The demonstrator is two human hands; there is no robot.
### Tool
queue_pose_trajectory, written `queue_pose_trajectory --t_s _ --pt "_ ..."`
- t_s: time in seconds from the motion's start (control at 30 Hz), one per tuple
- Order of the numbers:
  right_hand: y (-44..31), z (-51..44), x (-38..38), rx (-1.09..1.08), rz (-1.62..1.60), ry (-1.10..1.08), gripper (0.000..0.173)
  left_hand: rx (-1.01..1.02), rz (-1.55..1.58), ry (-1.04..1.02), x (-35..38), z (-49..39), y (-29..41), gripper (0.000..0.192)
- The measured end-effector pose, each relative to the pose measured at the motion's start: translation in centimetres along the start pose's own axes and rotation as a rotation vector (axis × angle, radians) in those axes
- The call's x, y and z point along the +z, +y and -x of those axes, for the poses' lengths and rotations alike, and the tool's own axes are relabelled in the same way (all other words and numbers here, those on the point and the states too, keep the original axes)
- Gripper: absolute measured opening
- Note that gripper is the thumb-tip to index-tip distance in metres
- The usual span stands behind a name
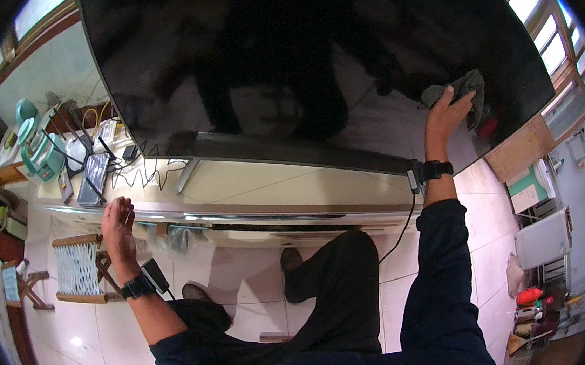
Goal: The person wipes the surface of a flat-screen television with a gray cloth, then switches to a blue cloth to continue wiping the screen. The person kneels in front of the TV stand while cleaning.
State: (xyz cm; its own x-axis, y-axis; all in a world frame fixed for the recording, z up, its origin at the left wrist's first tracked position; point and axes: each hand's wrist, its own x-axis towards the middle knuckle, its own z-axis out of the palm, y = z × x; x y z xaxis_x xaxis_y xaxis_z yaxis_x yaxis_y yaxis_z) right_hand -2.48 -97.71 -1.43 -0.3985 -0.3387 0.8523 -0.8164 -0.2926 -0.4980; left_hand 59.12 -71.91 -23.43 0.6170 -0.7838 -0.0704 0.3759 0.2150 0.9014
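Observation:
A large dark television screen (281, 76) stands before me, reflecting my body and the tiled floor. My right hand (448, 115) presses a crumpled grey cloth (468, 88) against the right side of the glass. Lower left, my left hand (120, 229) hangs beside the front edge of the pale TV stand (249, 189), fingers slightly apart and holding nothing. Near that hand lies a black wireless router (93, 179) with several raised antennas. A strapped device with a cable sits on each of my wrists.
A folding stool (78, 267) with a woven seat stands on the floor at left. A green appliance (41, 155) and tangled black cables (153, 172) rest on the stand. At right are a white box-shaped object (545, 238) and a wooden panel (520, 146).

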Motion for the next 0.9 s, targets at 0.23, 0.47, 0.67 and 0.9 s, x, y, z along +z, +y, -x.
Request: queue_pose_trajectory --t_s 0.23,0.47,0.67,0.9 --pt "-7.0 6.3 3.7 -0.265 0.099 -0.081 0.078 0.006 0.049 0.015 -0.2 0.1 0.5 0.024" --pt "-17.2 12.9 7.1 -0.578 0.006 -0.274 0.081 0.031 0.094 0.035 -1.2 0.5 1.7 0.021" --pt "-23.3 17.4 8.9 -0.875 -0.077 -0.520 0.079 0.050 0.083 0.030 -1.9 0.9 2.3 0.023" --pt "-25.0 18.2 10.2 -1.051 -0.130 -0.459 0.074 0.041 0.044 0.026 -2.2 0.7 2.3 0.026"
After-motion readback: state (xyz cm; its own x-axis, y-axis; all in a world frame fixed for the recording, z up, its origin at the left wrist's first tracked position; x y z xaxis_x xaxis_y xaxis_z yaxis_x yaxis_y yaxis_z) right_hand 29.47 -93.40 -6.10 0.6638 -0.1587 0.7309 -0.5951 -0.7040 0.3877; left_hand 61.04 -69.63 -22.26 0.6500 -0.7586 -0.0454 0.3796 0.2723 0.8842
